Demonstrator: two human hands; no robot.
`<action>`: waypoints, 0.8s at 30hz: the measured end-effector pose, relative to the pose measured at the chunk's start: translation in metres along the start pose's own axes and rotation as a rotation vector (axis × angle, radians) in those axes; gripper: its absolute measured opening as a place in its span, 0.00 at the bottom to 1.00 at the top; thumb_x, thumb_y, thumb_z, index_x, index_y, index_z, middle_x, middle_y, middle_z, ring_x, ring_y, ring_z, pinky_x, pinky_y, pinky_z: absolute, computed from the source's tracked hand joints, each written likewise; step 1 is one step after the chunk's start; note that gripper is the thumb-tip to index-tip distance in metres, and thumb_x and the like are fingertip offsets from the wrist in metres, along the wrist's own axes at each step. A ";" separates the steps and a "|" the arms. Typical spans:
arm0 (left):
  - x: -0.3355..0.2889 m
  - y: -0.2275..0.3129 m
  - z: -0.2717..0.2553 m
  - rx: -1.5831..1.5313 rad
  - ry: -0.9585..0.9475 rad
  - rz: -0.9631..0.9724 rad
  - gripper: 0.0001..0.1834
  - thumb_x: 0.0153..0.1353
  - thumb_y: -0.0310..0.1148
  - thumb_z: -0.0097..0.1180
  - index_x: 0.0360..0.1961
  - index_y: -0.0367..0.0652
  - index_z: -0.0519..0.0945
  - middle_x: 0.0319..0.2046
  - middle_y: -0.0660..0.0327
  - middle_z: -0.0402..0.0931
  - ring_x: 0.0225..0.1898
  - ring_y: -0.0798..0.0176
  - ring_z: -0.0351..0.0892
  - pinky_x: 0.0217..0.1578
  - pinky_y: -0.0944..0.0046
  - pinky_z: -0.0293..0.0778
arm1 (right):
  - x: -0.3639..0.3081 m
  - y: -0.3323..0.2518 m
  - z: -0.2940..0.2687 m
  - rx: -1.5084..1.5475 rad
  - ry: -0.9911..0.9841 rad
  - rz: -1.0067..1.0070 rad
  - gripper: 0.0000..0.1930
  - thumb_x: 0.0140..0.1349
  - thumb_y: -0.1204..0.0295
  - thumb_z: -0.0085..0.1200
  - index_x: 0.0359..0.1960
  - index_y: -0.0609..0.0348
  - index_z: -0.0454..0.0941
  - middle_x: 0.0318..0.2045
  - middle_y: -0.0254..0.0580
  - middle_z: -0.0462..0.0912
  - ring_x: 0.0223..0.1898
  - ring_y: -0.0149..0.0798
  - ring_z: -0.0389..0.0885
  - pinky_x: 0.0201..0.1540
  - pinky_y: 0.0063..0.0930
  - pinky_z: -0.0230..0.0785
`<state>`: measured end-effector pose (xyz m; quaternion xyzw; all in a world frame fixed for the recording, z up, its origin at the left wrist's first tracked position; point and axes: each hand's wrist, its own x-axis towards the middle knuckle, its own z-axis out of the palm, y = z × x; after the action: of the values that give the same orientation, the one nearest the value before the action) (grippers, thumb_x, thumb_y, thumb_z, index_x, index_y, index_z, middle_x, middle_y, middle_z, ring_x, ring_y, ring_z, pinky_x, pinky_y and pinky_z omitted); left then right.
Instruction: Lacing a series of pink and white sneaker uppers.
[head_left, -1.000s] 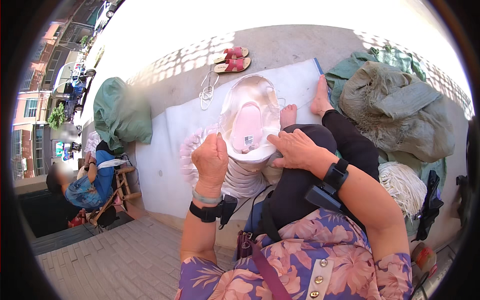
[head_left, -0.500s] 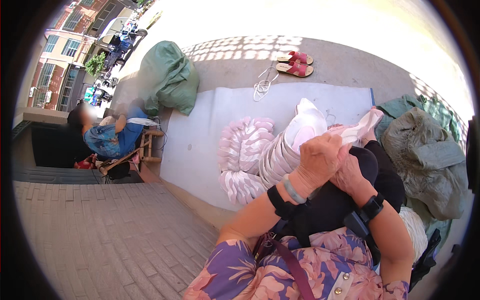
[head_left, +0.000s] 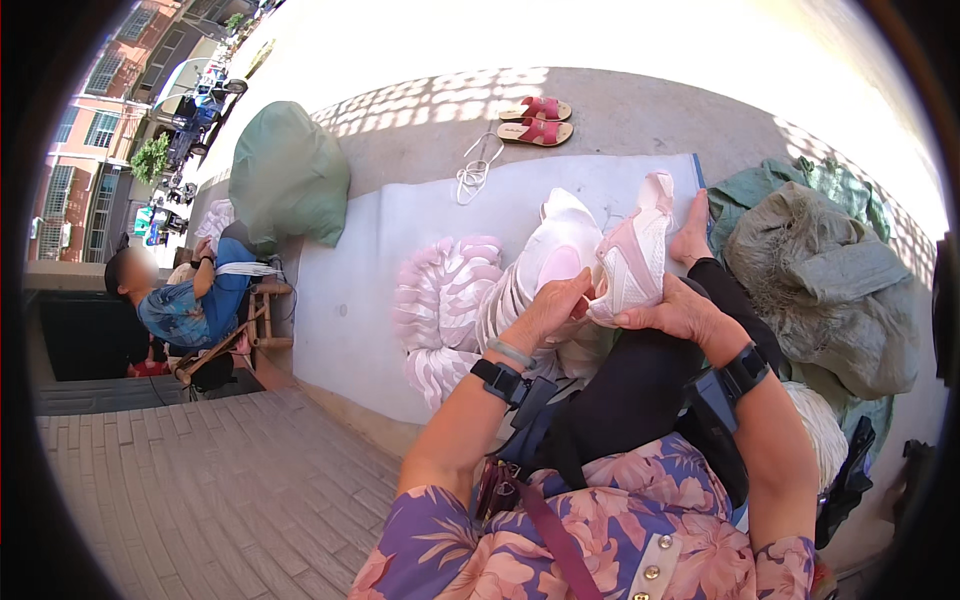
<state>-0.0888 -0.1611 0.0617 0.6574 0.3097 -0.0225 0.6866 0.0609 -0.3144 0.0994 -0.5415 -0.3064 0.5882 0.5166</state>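
Observation:
A pink and white sneaker upper [head_left: 633,262] stands tilted above my knees, its narrow end pointing away from me. My right hand [head_left: 678,312] grips its near right side, the thumb lying along the mesh. At the near left edge, my left hand [head_left: 552,308] pinches it with bent fingers; the fingertips are partly hidden. Just beyond the left hand lies a row of nested white and pink uppers [head_left: 565,245], curving left into a bunched pile [head_left: 450,290]. My bare foot [head_left: 690,232] rests beyond the held upper.
A pale mat [head_left: 350,290] lies beneath the pile. Past it are red sandals [head_left: 537,122] and a white cord [head_left: 472,178]. A green sack [head_left: 290,175] stands far left, near a seated person [head_left: 190,300]. Crumpled sacks [head_left: 820,280] lie at right; white strands [head_left: 820,430] hang beside my right arm.
My hands were clasped together over the upper, which lay pointing right. Now they are apart, with the upper turned upward between them. The whole view has shifted somewhat.

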 end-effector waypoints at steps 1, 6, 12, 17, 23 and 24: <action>0.000 0.001 0.003 -0.237 -0.121 -0.130 0.23 0.62 0.48 0.44 0.37 0.34 0.76 0.24 0.61 0.75 0.24 0.71 0.72 0.27 0.71 0.69 | -0.007 -0.001 0.000 0.019 -0.003 -0.013 0.32 0.45 0.70 0.65 0.53 0.65 0.66 0.47 0.43 0.75 0.51 0.37 0.70 0.55 0.29 0.60; -0.002 0.007 0.002 -0.390 -0.356 -0.244 0.19 0.53 0.40 0.58 0.38 0.34 0.74 0.23 0.63 0.75 0.15 0.75 0.69 0.12 0.79 0.63 | -0.019 0.000 -0.001 0.000 0.016 -0.017 0.22 0.45 0.72 0.64 0.44 0.62 0.76 0.38 0.36 0.80 0.41 0.30 0.74 0.48 0.25 0.65; 0.024 0.017 0.021 -0.186 -0.204 0.018 0.16 0.52 0.33 0.58 0.39 0.33 0.76 0.29 0.59 0.78 0.24 0.70 0.77 0.20 0.74 0.72 | -0.042 -0.015 -0.004 -0.163 -0.029 -0.204 0.17 0.51 0.73 0.59 0.43 0.63 0.76 0.39 0.34 0.78 0.41 0.26 0.72 0.47 0.23 0.63; 0.019 0.062 0.014 0.016 -0.022 0.169 0.14 0.54 0.33 0.54 0.39 0.33 0.77 0.29 0.57 0.78 0.26 0.69 0.78 0.24 0.70 0.73 | -0.084 -0.011 -0.037 0.035 0.357 -0.252 0.14 0.57 0.67 0.52 0.41 0.64 0.75 0.34 0.35 0.78 0.39 0.27 0.73 0.44 0.21 0.65; 0.029 0.083 0.012 0.186 -0.014 0.004 0.19 0.48 0.35 0.54 0.42 0.39 0.75 0.21 0.64 0.74 0.14 0.75 0.68 0.09 0.75 0.60 | -0.120 0.078 -0.025 -0.817 0.386 -0.248 0.17 0.48 0.66 0.57 0.39 0.57 0.74 0.32 0.43 0.75 0.37 0.44 0.76 0.39 0.35 0.68; 0.027 0.086 0.015 0.183 0.022 -0.010 0.18 0.48 0.34 0.54 0.42 0.39 0.75 0.22 0.64 0.74 0.14 0.75 0.69 0.09 0.75 0.60 | -0.122 0.087 -0.017 -0.896 0.387 -0.246 0.20 0.47 0.64 0.58 0.43 0.56 0.71 0.33 0.43 0.75 0.39 0.45 0.75 0.39 0.35 0.68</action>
<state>-0.0237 -0.1534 0.1254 0.7160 0.3170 -0.0470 0.6202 0.0383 -0.4566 0.0547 -0.7692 -0.4887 0.2225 0.3463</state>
